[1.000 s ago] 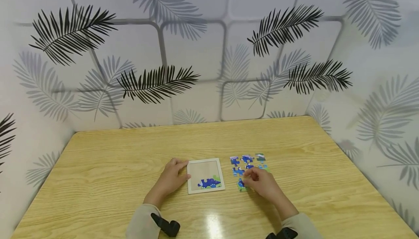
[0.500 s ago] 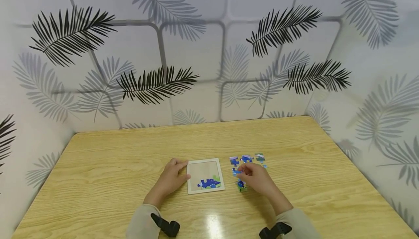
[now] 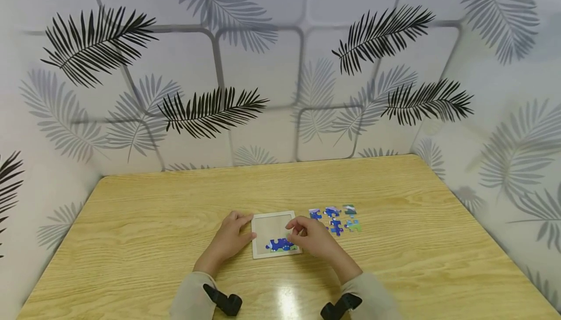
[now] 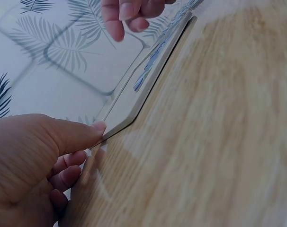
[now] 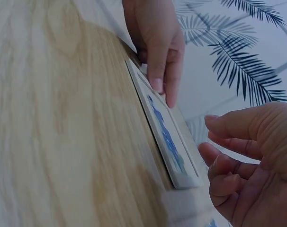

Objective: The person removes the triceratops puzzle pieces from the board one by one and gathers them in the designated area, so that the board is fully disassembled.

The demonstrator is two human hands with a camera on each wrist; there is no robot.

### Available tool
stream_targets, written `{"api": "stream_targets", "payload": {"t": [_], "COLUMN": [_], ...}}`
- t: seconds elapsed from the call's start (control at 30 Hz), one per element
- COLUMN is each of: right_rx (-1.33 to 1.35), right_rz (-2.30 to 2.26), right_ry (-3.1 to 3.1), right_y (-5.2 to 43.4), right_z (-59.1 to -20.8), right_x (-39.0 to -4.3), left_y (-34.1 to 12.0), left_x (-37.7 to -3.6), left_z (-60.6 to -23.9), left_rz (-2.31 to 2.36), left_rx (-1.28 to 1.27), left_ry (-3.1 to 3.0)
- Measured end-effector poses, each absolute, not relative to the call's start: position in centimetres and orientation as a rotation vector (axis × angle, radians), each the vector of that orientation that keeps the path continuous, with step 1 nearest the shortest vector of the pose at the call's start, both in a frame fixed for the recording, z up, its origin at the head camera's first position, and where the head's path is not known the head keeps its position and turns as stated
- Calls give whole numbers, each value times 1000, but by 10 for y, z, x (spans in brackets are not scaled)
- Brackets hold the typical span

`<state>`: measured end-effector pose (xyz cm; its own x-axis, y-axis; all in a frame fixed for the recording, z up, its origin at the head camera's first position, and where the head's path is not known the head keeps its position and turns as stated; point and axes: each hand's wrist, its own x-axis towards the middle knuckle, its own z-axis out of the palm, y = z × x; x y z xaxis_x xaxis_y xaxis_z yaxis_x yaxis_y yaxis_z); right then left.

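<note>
Centrally on the wooden table (image 3: 153,222): one shallow puzzle tray (image 3: 275,234), pale frame, lying flat, with a blue-and-green strip of fitted pieces (image 3: 280,245) along its near edge. Left hand (image 3: 230,238): rests against the tray's left edge, thumb and fingertips touching the frame, fingers gently curved but closed round nothing; the left wrist view shows the thumb tip pressed to the tray's corner. Right hand (image 3: 313,236): sits over the tray's right edge, fingers bent and drawn toward the thumb; the right wrist view shows the fingers loosely curled with space between them, and whether a puzzle piece is pinched there cannot be told. Loose puzzle pieces (image 3: 335,217): a small group, mostly blue with some green, laid out in rows on the table just to the right of the tray, apart from one another and clear of the right hand. Both sleeves are pale, each wrist carrying a black strap. Backdrop: wall panels (image 3: 263,66) printed with black and grey palm fronds, enclosing the table on three sides.
</note>
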<state>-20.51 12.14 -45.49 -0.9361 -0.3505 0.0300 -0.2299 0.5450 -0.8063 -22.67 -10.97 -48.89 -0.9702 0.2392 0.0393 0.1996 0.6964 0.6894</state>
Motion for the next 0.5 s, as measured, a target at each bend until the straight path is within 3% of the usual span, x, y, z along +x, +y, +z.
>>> {"api": "stream_targets", "payload": {"t": [0.5], "right_rx": [-536], "right_rz": [-1110], "right_ry": [2725], "right_y": [94], "right_z": [-468], "right_x": [-206], "left_y": [-110], "left_x": [-227], "left_z": [-489], "left_rz": [1141], "left_rx": [388], "left_ry": [2857]}}
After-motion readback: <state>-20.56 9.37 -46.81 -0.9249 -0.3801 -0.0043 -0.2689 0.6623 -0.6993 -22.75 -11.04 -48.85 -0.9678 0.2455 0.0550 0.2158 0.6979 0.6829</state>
